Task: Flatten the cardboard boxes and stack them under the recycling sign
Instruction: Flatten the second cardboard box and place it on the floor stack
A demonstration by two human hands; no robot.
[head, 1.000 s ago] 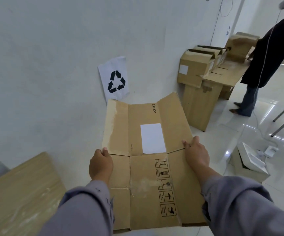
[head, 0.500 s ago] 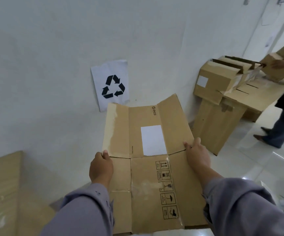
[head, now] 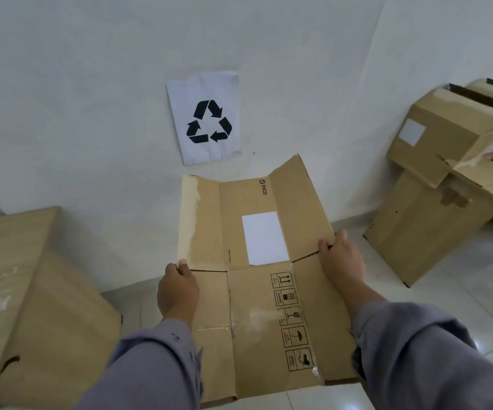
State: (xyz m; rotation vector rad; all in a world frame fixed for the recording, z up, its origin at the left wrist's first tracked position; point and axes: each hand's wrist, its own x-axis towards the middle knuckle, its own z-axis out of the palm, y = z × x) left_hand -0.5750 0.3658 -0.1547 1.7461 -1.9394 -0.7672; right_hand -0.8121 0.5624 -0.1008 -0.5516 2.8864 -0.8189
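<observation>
I hold a flattened brown cardboard box point(head: 257, 279) out in front of me, above the floor. It bears a white label, a PICO mark and handling symbols. My left hand point(head: 177, 290) grips its left edge and my right hand point(head: 341, 263) grips its right edge, both at the middle fold. Its far flaps point toward the white wall, just below the recycling sign point(head: 206, 118), a white sheet with black arrows stuck low on the wall.
A wooden table point(head: 26, 279) stands at the left, close to the wall. At the right, open cardboard boxes point(head: 446, 134) rest on another wooden table point(head: 422, 229). White tiled floor point(head: 458, 309) lies between them.
The view has swung left and closer to the wall, so the recycling sign is now centred above the box. The person at the right is out of view. My grip is unchanged.
</observation>
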